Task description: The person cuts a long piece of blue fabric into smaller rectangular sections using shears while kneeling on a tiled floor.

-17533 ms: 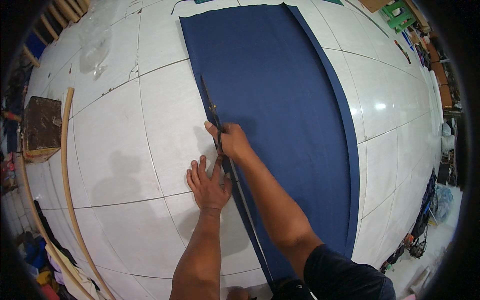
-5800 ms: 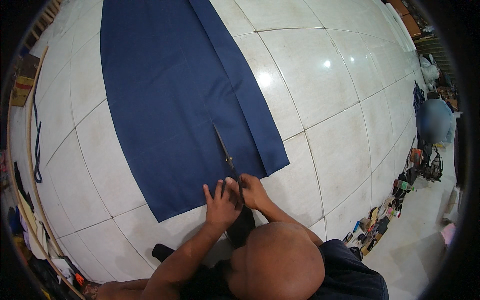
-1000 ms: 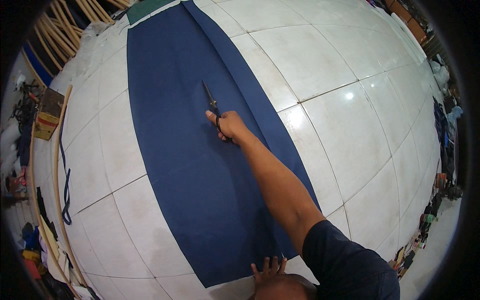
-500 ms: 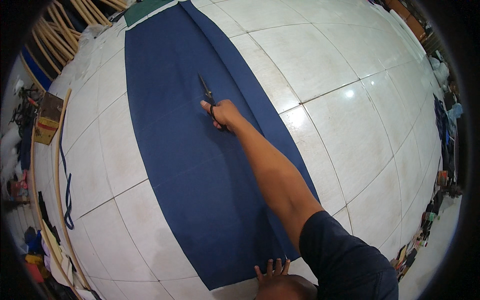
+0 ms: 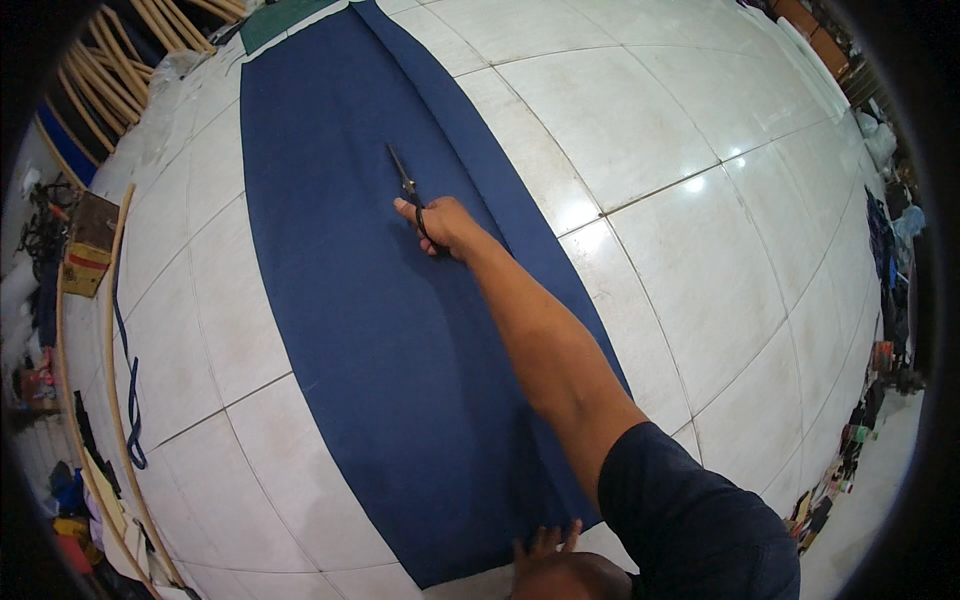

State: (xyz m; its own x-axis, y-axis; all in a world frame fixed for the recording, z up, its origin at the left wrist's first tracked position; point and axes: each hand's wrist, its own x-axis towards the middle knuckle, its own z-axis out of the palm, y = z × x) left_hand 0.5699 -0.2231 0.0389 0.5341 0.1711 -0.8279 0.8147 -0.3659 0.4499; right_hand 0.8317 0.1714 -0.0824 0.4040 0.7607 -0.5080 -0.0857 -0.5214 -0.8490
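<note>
My right hand is closed round the dark handles of a pair of scissors, over the middle of a long dark blue cloth. The blades look closed and point toward the cloth's far end. A lengthwise fold runs along the cloth's right side. At the near edge, the spread fingers of my left hand rest on the cloth, slightly blurred. A dark rounded shape in front hides the rest of that hand.
The cloth lies on a white tiled floor. A green cloth meets its far end. Along the left are wooden poles, a box and a blue strip. Assorted items line the right side.
My right hand and the scissors have shifted slightly left in the view, and the whole scene has shifted a little too. My left hand's fingers have moved slightly and are now blurred.
</note>
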